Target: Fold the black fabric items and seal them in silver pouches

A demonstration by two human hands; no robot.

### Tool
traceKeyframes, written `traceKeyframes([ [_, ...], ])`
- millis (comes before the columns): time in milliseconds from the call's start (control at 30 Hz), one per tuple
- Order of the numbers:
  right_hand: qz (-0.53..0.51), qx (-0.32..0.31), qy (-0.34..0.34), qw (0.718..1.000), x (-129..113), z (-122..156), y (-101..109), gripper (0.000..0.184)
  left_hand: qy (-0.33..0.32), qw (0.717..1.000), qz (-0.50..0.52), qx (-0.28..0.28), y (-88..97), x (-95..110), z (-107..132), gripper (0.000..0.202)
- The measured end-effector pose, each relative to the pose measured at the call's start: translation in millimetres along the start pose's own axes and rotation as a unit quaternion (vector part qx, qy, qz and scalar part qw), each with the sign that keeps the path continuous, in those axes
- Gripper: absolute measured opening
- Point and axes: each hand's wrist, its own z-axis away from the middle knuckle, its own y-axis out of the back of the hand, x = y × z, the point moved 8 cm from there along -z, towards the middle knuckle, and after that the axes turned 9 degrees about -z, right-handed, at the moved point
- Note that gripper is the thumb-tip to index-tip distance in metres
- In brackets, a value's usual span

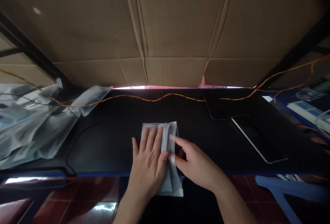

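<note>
A frosted plastic zip bag (173,182) with something pale and folded inside lies at the front edge of the black table, its lower end sticking out over the edge. My left hand (148,163) rests flat on the bag, fingers spread, pressing on its left and middle part. At the bag's right side is my right hand (194,162), its index finger and thumb apart and reaching onto the clear strip; their tips are blurred. The other right fingers are curled and mostly hidden. A small white slider shows at the bag's lower right corner.
Several frosted bags (48,138) are heaped at the left. On the right lie a phone (257,139) and another dark flat device (215,108). A red-yellow twisted wire (154,100) crosses the table's back, before a cardboard wall (175,21). A blue stool (281,186) stands lower right.
</note>
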Motion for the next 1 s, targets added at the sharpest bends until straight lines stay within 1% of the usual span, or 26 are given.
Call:
traceKeyframes([
  [100, -0.037, 0.012, -0.003, 0.999, -0.2, -10.4, -6.1, 0.032, 0.012, 1.000, -0.011, -0.015, -0.1, -7.4, -0.9, 0.062],
  [167, -0.057, 0.037, -0.006, 0.998, -0.7, -13.5, -0.5, 0.024, 0.028, 0.999, -0.024, -0.025, -1.6, -19.9, -5.5, 0.062],
  [233, -0.079, 0.069, -0.009, 0.994, -0.4, -12.2, 16.4, 0.020, 0.048, 0.997, -0.042, -0.034, -3.1, -41.5, -11.7, 0.063],
  [300, -0.086, 0.111, -0.008, 0.990, 3.4, -7.9, 42.3, 0.023, 0.064, 0.995, -0.062, -0.042, -1.9, -70.5, -17.6, 0.064],
  [333, -0.072, 0.136, -0.004, 0.988, 6.9, -5.2, 56.6, 0.025, 0.069, 0.994, -0.070, -0.044, 0.5, -86.2, -20.0, 0.064],
  [367, -0.040, 0.160, 0.002, 0.986, 11.1, -2.5, 69.7, 0.025, 0.072, 0.993, -0.078, -0.046, 4.2, -101.4, -21.9, 0.065],
  [433, 0.033, 0.193, 0.006, 0.981, 22.2, 2.5, 88.1, 0.021, 0.074, 0.992, -0.090, -0.042, 15.6, -127.1, -24.2, 0.064],
  [500, 0.086, 0.217, 0.003, 0.972, 31.8, 7.9, 97.1, 0.018, 0.076, 0.992, -0.102, -0.020, 29.9, -140.6, -23.2, 0.057],
  [533, 0.099, 0.235, 0.001, 0.967, 33.6, 11.7, 99.5, 0.020, 0.074, 0.992, -0.105, -0.007, 36.1, -140.9, -21.0, 0.053],
  [567, 0.113, 0.265, 0.005, 0.958, 31.0, 16.8, 101.8, 0.023, 0.074, 0.992, -0.105, 0.007, 41.0, -137.0, -17.4, 0.048],
  [633, 0.143, 0.335, 0.044, 0.930, 13.2, 28.9, 102.2, 0.029, 0.071, 0.992, -0.098, 0.029, 45.3, -117.1, -6.2, 0.043],
  [667, 0.161, 0.349, 0.074, 0.920, 0.8, 32.6, 96.9, 0.030, 0.070, 0.993, -0.087, 0.036, 44.9, -102.6, 0.6, 0.042],
  [700, 0.183, 0.340, 0.103, 0.917, -10.8, 33.0, 87.5, 0.028, 0.068, 0.994, -0.073, 0.043, 43.5, -86.2, 7.5, 0.040],
  [733, 0.208, 0.308, 0.123, 0.920, -19.2, 29.6, 74.3, 0.026, 0.064, 0.995, -0.054, 0.051, 41.7, -69.1, 13.8, 0.038],
  [767, 0.231, 0.256, 0.124, 0.931, -21.7, 22.9, 58.8, 0.025, 0.056, 0.996, -0.019, 0.064, 40.2, -52.3, 19.0, 0.035],
  [833, 0.255, 0.167, 0.083, 0.949, -12.6, 8.4, 34.1, 0.027, 0.034, 0.996, 0.024, 0.084, 36.2, -25.7, 24.6, 0.032],
  [867, 0.256, 0.145, 0.059, 0.954, -5.6, 2.4, 27.3, 0.024, 0.028, 0.996, 0.033, 0.084, 32.7, -18.8, 24.6, 0.031],
  [900, 0.249, 0.134, 0.043, 0.958, -0.1, -2.7, 24.3, 0.021, 0.026, 0.996, 0.031, 0.077, 28.1, -17.0, 23.1, 0.032],
  [933, 0.239, 0.128, 0.036, 0.962, 3.0, -6.9, 23.7, 0.021, 0.028, 0.997, 0.024, 0.066, 22.7, -20.3, 20.5, 0.034],
  [1000, 0.212, 0.115, 0.042, 0.970, 0.8, -12.6, 27.3, 0.024, 0.041, 0.998, 0.009, 0.047, 13.6, -39.5, 14.9, 0.039],
])
